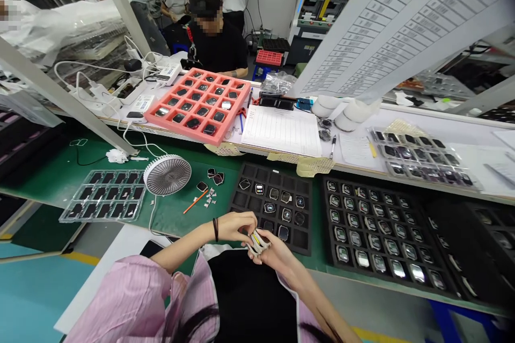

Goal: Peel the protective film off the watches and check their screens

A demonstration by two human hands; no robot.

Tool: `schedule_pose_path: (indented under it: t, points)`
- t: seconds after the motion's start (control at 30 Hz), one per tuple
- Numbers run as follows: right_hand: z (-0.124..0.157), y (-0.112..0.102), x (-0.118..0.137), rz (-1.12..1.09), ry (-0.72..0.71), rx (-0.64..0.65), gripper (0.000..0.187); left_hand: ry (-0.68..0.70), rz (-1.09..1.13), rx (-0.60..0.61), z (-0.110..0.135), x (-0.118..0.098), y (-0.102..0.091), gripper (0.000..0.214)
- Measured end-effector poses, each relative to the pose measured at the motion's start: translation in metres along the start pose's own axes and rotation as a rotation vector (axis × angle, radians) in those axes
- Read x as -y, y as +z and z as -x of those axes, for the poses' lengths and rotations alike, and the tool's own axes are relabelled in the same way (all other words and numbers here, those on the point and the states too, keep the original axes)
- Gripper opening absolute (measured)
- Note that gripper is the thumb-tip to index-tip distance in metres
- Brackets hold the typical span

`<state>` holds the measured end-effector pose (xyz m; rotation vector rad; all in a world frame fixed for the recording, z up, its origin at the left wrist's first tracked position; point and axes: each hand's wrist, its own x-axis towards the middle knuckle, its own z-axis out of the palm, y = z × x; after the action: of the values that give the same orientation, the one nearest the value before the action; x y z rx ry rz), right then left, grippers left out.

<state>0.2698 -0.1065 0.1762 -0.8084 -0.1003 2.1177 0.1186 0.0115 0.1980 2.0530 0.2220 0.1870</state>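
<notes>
L hand (237,226) and R hand (273,253) were together at lower centre of frame, fingertips pinching a small white-and-yellow part (258,241) from both sides; exact kind of part couldn't be told, fingers hid most of it. Part was held up over the person's lap, just below the black watch tray (300,241), not touching it. Step in hand looked like close two-handed handling of that one part. Black beaded bracelet (215,229) on L wrist, pink striped sleeve (132,289) on L arm. Tray held rows of watch-like units w/ some empty slots. To L, on green bench mat (177,220): desk fan (167,174), orange-handled tool (196,201), small scraps, clear plastic tray (102,195). To R, bigger black tray of units (330,236). Upper centre, red foam tray (161,118) and paper checklist (281,130); co-worker in black top (217,45) sat beyond.
</notes>
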Motion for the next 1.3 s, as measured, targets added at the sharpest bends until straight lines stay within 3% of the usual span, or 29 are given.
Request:
schedule_pose_path:
  t: [0.13, 0.23, 0.47, 0.67, 0.87, 0.97, 1.3]
  points:
    - [0.004, -0.009, 0.002, -0.019, -0.077, -0.091, 0.023, 0.028, 0.002, 0.051, -0.023, 0.016, 0.005, 0.035]
    - [0.006, -0.024, 0.003, -0.042, -0.16, -0.16, 0.022, -0.033, -0.078, 0.078, -0.047, 0.04, 0.013, 0.039]
    - [0.015, -0.093, 0.003, -0.271, -0.506, -0.423, 0.034, -0.164, -0.462, 0.03, -0.103, 0.102, 0.042, 0.041]
    - [0.029, -0.142, -0.001, -0.298, -0.672, -0.594, 0.038, -0.166, -0.677, 0.051, -0.107, 0.132, 0.062, 0.042]
    - [0.026, -0.169, 0.007, -0.253, -0.777, -0.655, 0.039, -0.172, -0.797, 0.048, -0.08, 0.134, 0.059, 0.039]
    - [0.024, -0.176, 0.01, -0.236, -0.801, -0.65, 0.04, -0.197, -0.835, 0.046, -0.079, 0.129, 0.059, 0.039]
    - [0.021, -0.189, 0.005, -0.241, -0.859, -0.574, 0.035, -0.215, -0.885, 0.115, -0.149, 0.112, 0.113, 0.05]
